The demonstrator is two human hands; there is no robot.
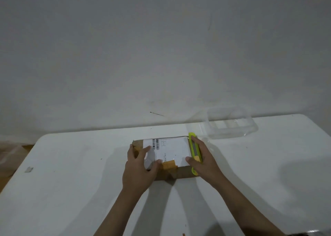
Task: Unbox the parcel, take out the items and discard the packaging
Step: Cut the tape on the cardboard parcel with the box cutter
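A brown cardboard parcel (pixel 182 172) with a white shipping label (pixel 172 150) and brown tape lies flat on the white table (pixel 71 173). My left hand (pixel 139 169) holds the parcel's left end, thumb and fingers spread over the label's corner. My right hand (pixel 204 161) grips a lime-green utility knife (pixel 194 148) along the parcel's right edge, thumb on its orange slider. I cannot tell whether the blade is out.
A clear plastic container (pixel 231 124) stands behind the parcel to the right, near the wall. A small scrap of tape (pixel 29 169) lies on the table at the far left. Wooden floor shows past the table's left edge.
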